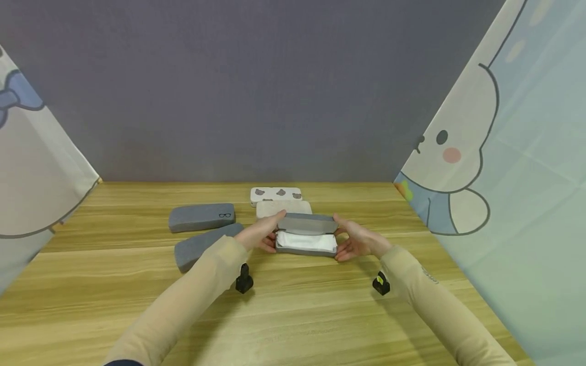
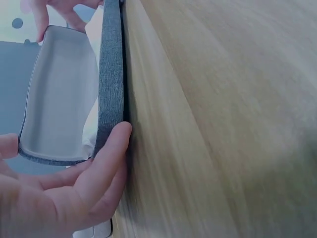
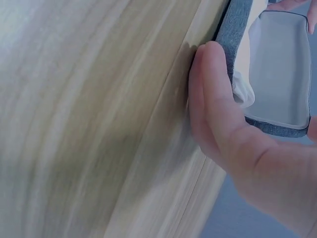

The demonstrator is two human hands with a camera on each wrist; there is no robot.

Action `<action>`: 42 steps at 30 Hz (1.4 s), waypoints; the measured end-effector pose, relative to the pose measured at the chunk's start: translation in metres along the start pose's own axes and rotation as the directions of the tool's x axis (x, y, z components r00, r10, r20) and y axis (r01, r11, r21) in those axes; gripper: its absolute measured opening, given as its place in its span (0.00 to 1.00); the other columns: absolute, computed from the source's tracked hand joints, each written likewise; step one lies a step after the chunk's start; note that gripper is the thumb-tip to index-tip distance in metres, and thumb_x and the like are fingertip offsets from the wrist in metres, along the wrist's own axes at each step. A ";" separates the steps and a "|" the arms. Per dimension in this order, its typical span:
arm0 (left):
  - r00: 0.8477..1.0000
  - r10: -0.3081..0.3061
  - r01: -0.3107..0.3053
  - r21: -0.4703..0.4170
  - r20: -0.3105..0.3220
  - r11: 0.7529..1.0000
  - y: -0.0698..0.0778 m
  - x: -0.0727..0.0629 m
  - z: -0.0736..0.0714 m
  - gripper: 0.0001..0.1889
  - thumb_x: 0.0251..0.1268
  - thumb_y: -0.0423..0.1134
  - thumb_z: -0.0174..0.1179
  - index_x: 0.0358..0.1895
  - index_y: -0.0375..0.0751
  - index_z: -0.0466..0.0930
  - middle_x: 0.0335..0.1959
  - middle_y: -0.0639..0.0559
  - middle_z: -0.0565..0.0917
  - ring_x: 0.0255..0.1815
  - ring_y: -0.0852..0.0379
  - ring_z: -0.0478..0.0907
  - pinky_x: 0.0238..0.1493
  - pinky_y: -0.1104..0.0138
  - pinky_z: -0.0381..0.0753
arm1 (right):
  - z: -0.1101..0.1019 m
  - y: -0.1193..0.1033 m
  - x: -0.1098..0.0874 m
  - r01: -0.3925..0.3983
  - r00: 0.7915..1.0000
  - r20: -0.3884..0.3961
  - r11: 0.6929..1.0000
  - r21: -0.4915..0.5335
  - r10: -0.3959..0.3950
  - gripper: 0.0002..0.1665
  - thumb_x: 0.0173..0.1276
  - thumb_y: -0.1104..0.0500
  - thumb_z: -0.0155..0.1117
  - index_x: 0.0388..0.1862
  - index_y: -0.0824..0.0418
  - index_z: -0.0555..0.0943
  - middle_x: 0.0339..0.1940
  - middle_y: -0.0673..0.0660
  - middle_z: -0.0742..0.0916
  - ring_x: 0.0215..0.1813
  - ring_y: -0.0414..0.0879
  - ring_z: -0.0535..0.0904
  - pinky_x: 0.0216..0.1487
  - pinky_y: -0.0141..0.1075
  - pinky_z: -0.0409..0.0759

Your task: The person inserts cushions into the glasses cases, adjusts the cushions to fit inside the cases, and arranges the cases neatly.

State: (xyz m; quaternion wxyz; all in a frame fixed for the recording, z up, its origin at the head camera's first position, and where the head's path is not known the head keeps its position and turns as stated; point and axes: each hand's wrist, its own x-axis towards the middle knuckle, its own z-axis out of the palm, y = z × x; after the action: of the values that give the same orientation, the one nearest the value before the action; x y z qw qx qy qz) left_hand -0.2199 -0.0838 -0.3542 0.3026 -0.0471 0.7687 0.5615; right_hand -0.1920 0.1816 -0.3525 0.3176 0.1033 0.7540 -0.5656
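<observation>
A grey fabric glasses case (image 1: 306, 224) stands open on the wooden table, its lid raised at the back. Inside its lower half lies a folded white cloth (image 1: 305, 241). My left hand (image 1: 262, 234) holds the left end, thumb at the lid's edge and fingers against the base. At the opposite end, my right hand (image 1: 359, 241) grips the case likewise, with fingertips along the base's front corner. The left wrist view shows the smooth grey lining of the lid (image 2: 62, 94). In the right wrist view, some cloth (image 3: 242, 89) bulges beside the fingers.
Left of the hands lie a grey case with a glasses print (image 1: 201, 217) and another grey case (image 1: 206, 249), partly behind my left sleeve. Behind the open case are a cream case (image 1: 281, 207) and a white bear-print case (image 1: 276, 193). A grey wall (image 1: 247, 101) bounds the back.
</observation>
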 end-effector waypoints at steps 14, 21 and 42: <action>0.999 -0.005 0.007 -0.042 0.042 0.999 0.003 -0.005 0.002 0.40 0.75 0.58 0.38 0.72 0.24 0.48 0.68 0.21 0.56 0.67 0.25 0.60 0.60 0.43 0.74 | 0.004 0.003 -0.002 0.046 0.998 0.042 0.997 0.066 -0.049 0.43 0.76 0.35 0.31 0.71 0.70 0.50 0.48 0.73 0.70 0.46 0.57 0.73 0.49 0.44 0.83; 0.997 0.028 -0.025 -0.039 0.067 0.999 -0.001 -0.005 0.001 0.39 0.76 0.57 0.39 0.73 0.26 0.46 0.69 0.22 0.54 0.69 0.25 0.57 0.60 0.44 0.75 | 0.002 0.007 -0.002 0.064 0.995 0.069 0.996 0.057 -0.068 0.47 0.74 0.34 0.36 0.74 0.69 0.45 0.54 0.80 0.67 0.53 0.64 0.73 0.54 0.45 0.82; 0.994 0.051 -0.049 -0.030 0.094 0.998 -0.003 -0.006 -0.002 0.35 0.77 0.53 0.40 0.76 0.34 0.43 0.70 0.24 0.52 0.70 0.29 0.56 0.59 0.46 0.76 | 0.001 0.010 -0.004 0.070 0.994 0.078 0.994 0.079 -0.076 0.44 0.76 0.38 0.37 0.77 0.62 0.37 0.55 0.81 0.69 0.51 0.62 0.76 0.55 0.43 0.82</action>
State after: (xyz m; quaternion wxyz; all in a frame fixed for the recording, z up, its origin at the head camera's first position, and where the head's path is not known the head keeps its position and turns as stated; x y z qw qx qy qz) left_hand -0.2148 -0.0883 -0.3532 0.3237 -0.0053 0.7468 0.5809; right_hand -0.1835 0.1848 -0.3579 0.3227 0.0648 0.7217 -0.6090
